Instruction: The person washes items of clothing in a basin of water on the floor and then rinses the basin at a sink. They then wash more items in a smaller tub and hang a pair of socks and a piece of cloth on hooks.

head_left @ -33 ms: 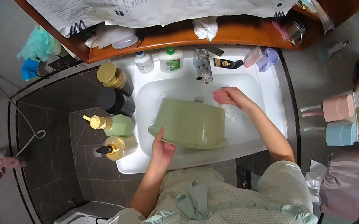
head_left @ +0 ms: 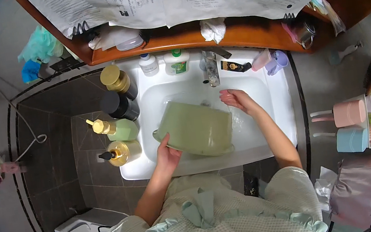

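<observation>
A translucent green plastic tub [head_left: 194, 126] lies tilted in the white sink [head_left: 267, 139], its broad side facing up. My left hand [head_left: 168, 153] grips its near left edge, with the thumb on the upper side and the other fingers partly hidden. To the right of the tub, my right hand [head_left: 237, 99] is held over the basin just below the faucet [head_left: 211, 68]. Its fingers are stretched out and look wet, and I see nothing in them. Small splashes show on the sink floor beneath that hand.
Pump bottles [head_left: 120, 130] and dark jars [head_left: 119, 105] line the sink's left edge. Along the back stand a soap bottle [head_left: 177, 63], a black tube [head_left: 235, 65] and a purple cup [head_left: 277, 61]. A wooden shelf [head_left: 159, 44] with printed sheets [head_left: 167, 2] overhangs the far side.
My right hand has turned slightly, and its fingers are more spread. The left hand and the green tub have stayed in place.
</observation>
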The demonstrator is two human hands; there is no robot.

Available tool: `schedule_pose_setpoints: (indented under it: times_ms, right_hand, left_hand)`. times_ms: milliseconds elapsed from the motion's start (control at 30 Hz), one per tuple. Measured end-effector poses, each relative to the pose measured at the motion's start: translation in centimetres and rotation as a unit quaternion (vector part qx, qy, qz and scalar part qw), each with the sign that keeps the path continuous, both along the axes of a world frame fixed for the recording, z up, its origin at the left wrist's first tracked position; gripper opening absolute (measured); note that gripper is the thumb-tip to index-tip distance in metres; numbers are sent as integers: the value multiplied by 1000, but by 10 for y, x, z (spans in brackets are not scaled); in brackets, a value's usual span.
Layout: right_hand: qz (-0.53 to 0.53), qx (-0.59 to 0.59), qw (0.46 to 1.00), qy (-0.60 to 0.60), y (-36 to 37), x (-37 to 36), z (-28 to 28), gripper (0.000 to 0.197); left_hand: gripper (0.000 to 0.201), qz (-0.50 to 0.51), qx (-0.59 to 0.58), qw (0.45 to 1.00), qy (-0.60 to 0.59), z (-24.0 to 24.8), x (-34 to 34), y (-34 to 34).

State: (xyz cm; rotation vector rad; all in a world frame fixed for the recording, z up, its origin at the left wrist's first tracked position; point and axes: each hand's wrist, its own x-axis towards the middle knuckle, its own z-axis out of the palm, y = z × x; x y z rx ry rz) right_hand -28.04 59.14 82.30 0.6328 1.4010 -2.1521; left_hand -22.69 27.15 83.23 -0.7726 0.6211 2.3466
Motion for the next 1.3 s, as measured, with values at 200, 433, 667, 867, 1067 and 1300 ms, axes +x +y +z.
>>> schedule_pose_setpoints:
  times_ms: [200, 433, 667, 867, 1067, 1300]
  right_hand:
    - [-225, -394, 883, -122, -1, -24, -82, 45]
    - [120, -316, 940, 43, -52, -15, 65, 47]
    - [183, 117, 946, 241, -37, -28, 90, 36]
    - [53, 643, 621, 445, -12, -54, 93, 40]
    - [106, 662, 602, 432, -2, -58, 58, 47]
    - [127, 674, 603, 407, 4, -51, 45, 50]
  left_hand:
    - [29, -39, 9, 999, 6, -19, 4, -7]
    - [26, -45, -20, 999, 6, 0, 6, -4]
    - [26, -57, -27, 998, 14, 14, 5, 3]
    - [30, -73, 0, 997, 38, -8, 13, -6]
    - [23, -72, 35, 996, 31, -4, 6, 0]
    - [23, -80, 59, 994, 55, -6, -1, 11]
